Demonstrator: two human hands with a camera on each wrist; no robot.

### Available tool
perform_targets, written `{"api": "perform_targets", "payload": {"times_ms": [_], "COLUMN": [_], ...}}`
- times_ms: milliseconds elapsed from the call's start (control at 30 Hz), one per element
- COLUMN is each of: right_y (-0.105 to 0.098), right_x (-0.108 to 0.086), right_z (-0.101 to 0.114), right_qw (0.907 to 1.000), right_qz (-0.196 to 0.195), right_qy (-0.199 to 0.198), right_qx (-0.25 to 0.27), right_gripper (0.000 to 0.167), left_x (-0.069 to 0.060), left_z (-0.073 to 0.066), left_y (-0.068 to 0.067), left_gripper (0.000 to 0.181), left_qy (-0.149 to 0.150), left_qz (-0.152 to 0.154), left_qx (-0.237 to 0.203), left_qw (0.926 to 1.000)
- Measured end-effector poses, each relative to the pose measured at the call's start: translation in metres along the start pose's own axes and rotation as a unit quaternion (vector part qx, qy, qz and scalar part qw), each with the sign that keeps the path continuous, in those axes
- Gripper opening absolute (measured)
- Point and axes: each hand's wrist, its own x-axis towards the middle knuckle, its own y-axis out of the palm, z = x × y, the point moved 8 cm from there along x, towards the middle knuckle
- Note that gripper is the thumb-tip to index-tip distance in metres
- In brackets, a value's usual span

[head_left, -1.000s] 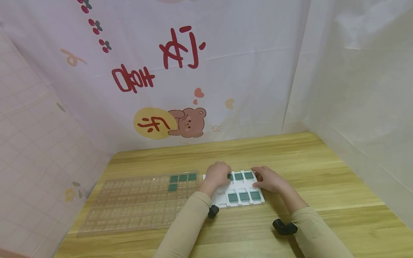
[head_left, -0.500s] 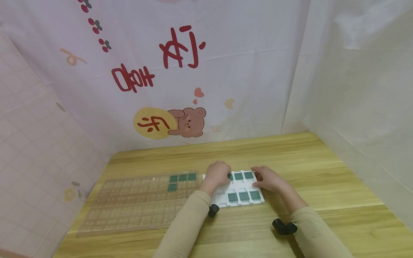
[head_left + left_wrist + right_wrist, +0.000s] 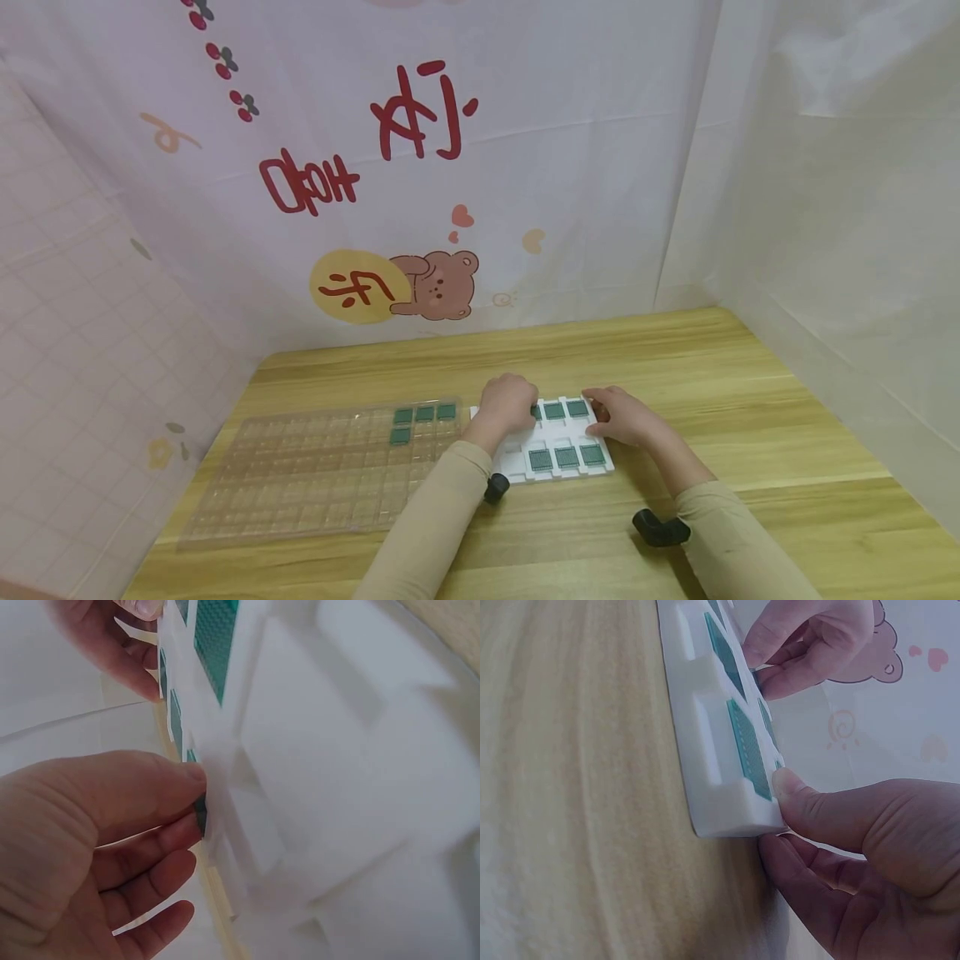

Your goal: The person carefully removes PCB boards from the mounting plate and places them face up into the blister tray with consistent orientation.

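A white plastic tray (image 3: 557,432) lies on the table with small green square chips (image 3: 567,457) in two rows of recesses. Over the back row, my left hand (image 3: 508,407) pinches a green chip (image 3: 201,815) between thumb and index finger at the tray; the left wrist view shows only the chip's dark edge. At the tray's right end, my right hand (image 3: 626,417) grips the rim, thumb on top and fingers against the side, as the right wrist view shows. The left hand hides the tray's back left part in the head view.
Left of the white tray lies a large clear compartment tray (image 3: 300,475), with several green chips (image 3: 425,413) in its back right cells. Black wrist mounts (image 3: 662,529) sit at both wrists. A printed cloth (image 3: 585,167) stands behind the wooden table (image 3: 570,542).
Almost nothing differs. Both hands stay at the white tray, and the chips in the clear tray lie as before.
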Motion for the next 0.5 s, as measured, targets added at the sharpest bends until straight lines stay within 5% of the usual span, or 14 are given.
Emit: {"api": "perform_targets", "payload": {"times_ms": [500], "right_y": [-0.0005], "right_x": [-0.0009], "right_z": [0.0008], "right_qw": [1.0000], "right_qz": [-0.001], "right_qy": [-0.006], "right_qx": [-0.001], "right_gripper": [0.064], "left_x": [0.0044], "left_z": [0.0065], "left_y": [0.0041], "left_gripper": [0.018], "left_qy": [0.005], "left_qz": [0.005], "left_qx": [-0.033], "left_qw": [0.9994]}}
